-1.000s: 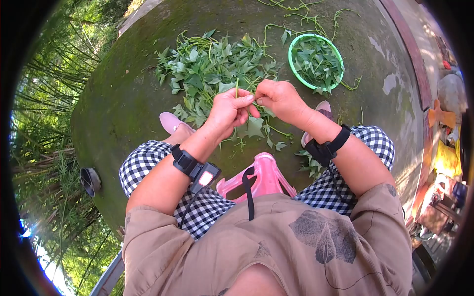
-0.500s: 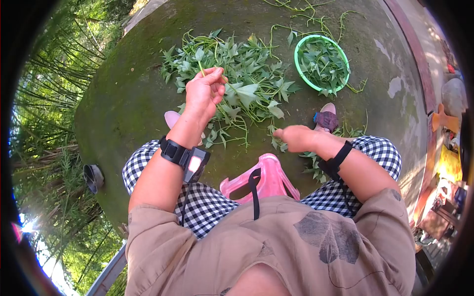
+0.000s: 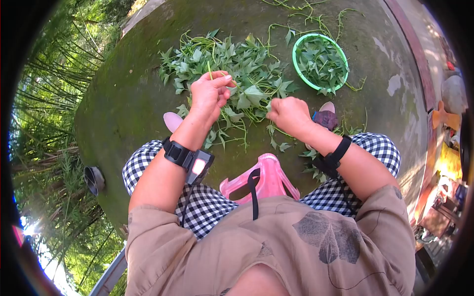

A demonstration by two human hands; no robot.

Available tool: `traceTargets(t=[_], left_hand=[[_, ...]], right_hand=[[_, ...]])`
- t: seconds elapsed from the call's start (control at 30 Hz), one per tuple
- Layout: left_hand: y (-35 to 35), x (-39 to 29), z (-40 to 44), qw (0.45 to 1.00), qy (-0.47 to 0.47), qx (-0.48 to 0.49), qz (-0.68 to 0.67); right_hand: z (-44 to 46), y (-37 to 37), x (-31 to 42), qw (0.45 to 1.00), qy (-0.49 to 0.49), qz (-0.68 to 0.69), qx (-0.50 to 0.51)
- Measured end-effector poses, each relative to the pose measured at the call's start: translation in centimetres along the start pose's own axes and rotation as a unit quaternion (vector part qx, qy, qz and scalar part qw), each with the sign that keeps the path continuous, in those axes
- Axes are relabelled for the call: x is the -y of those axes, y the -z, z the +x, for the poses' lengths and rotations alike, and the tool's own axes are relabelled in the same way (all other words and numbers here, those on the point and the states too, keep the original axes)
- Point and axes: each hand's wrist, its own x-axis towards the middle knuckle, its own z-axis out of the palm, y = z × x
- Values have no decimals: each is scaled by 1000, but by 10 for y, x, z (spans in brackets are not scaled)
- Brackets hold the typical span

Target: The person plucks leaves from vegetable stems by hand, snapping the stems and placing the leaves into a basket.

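My left hand [image 3: 207,94] is pinching a slender light-green plant stem [image 3: 209,70] at upper centre, while my right hand [image 3: 292,116], fingers curled, any hold hidden, is rising closer, bringing both hands nearer for working it.

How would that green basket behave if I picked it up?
The green basket is probably light, as only loose leaves show inside. Resting open side up, it seems unlikely to roll. Leaves overhanging its near rim may spill if tilted.

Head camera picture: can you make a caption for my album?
Left hand holds a stem by a leafy pile, with a green-rimmed basket of leaves nearby.
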Motion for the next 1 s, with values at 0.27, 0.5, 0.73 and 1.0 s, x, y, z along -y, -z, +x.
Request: traceTargets(t=[0.27, 0.5, 0.73, 1.0], left_hand=[[-12, 9, -8, 999, 31, 18, 17], [-16, 11, -11, 996, 65, 67, 14], [1, 15, -6, 992, 113, 50, 36], [-5, 23, -13, 961, 117, 250, 6]], right_hand=[[17, 6, -4, 941, 84, 254, -206], [29, -1, 4, 941, 50, 315, -116], [29, 30, -33, 972, -60, 131, -187], [30, 73, -96, 886, -205, 14, -416]])
